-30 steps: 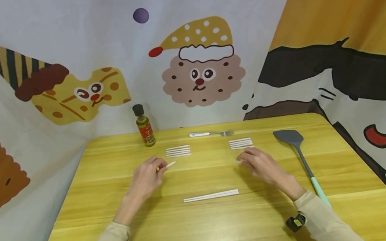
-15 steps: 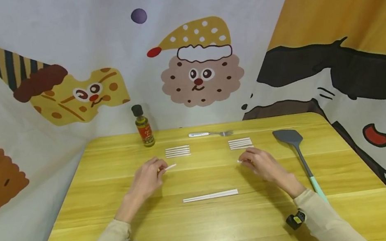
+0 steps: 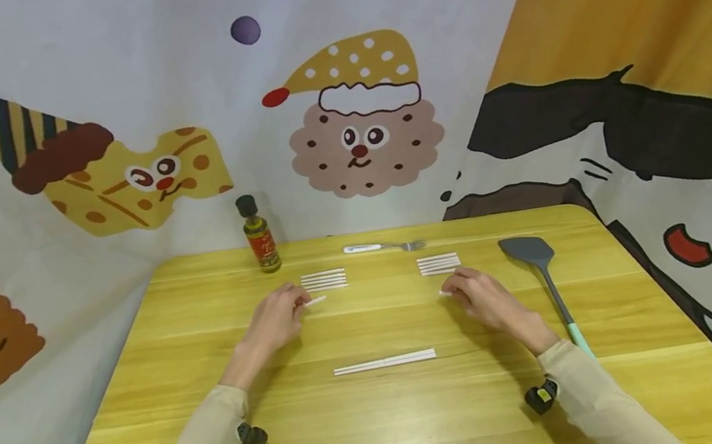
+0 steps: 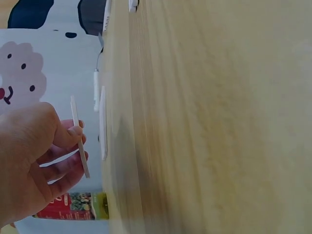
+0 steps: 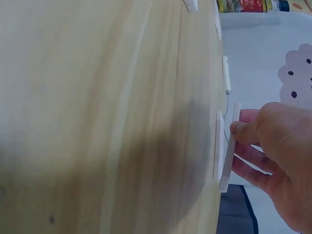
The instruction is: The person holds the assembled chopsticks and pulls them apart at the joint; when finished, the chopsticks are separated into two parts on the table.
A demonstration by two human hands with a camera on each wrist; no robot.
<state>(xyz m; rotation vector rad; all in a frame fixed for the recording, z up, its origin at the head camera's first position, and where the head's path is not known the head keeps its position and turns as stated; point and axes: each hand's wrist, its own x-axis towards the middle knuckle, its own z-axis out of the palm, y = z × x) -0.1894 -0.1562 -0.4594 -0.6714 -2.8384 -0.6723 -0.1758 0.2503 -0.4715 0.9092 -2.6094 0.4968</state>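
Observation:
My left hand (image 3: pixel 276 317) pinches a short white stick (image 4: pixel 77 122) between thumb and fingers, over the table and just in front of the left row of white sticks (image 3: pixel 323 280). A similar stick (image 5: pixel 230 156) is pinched in my right hand (image 3: pixel 481 297), close in front of the right row of sticks (image 3: pixel 438 264). Each row has several short sticks lying side by side. In the head view, the fingers hide most of the right-hand stick. Nearer to me, between the two arms, longer thin white sticks (image 3: pixel 384 362) lie flat, close together.
A small bottle with a red label (image 3: pixel 262 243) stands at the back left. Along the back edge lies a fork (image 3: pixel 363 248) with a white handle. To the right of my right hand is a grey spatula (image 3: pixel 546 270) with a mint handle. A printed cloth (image 3: pixel 180 64) hangs behind the table.
The head view has turned a little, so the table appears slightly farther left. My left hand has come slightly nearer its row. Both hands keep their sticks, and the rows look unchanged.

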